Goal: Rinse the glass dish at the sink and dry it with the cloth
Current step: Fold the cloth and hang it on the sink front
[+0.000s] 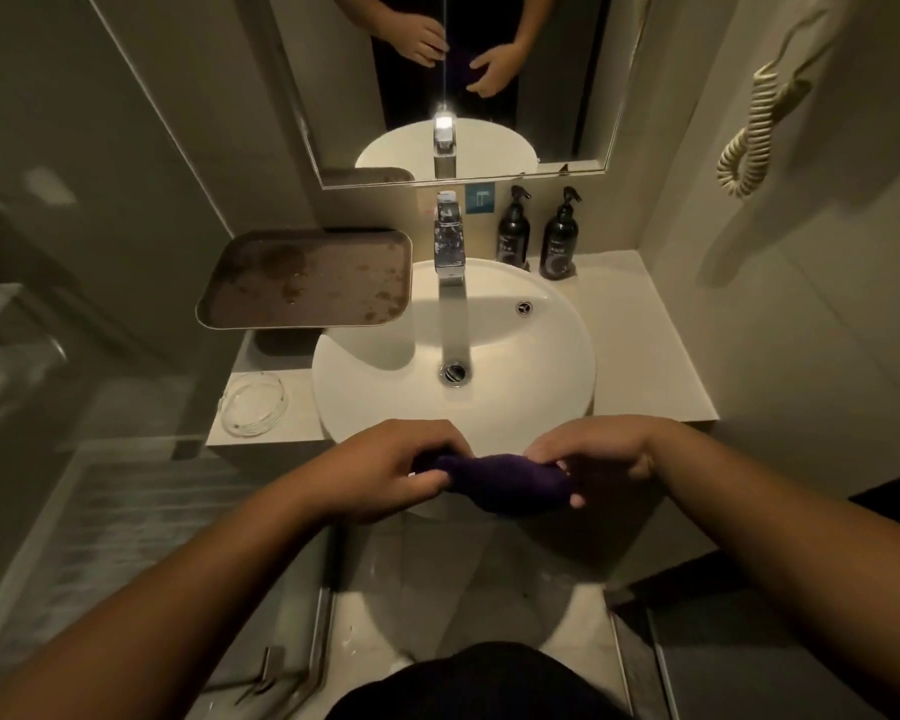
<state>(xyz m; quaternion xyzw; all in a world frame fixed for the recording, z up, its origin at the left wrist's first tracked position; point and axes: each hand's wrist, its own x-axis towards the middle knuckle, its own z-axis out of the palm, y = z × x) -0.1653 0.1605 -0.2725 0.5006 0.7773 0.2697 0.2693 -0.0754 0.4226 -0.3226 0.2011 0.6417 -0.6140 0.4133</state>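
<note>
Both hands grip one bunched dark purple cloth (pixel 494 483) just off the front rim of the round white basin (pixel 541 366): left hand (pixel 385 472) closed on its left end, right hand (pixel 593 457) pinching its right end. The clear round glass dish (pixel 252 410) sits untouched at the counter's front-left corner. No water visibly runs from the chrome tap (pixel 450 252). Recommendation: set cloth down somewhere dry; rinse dish first.
</note>
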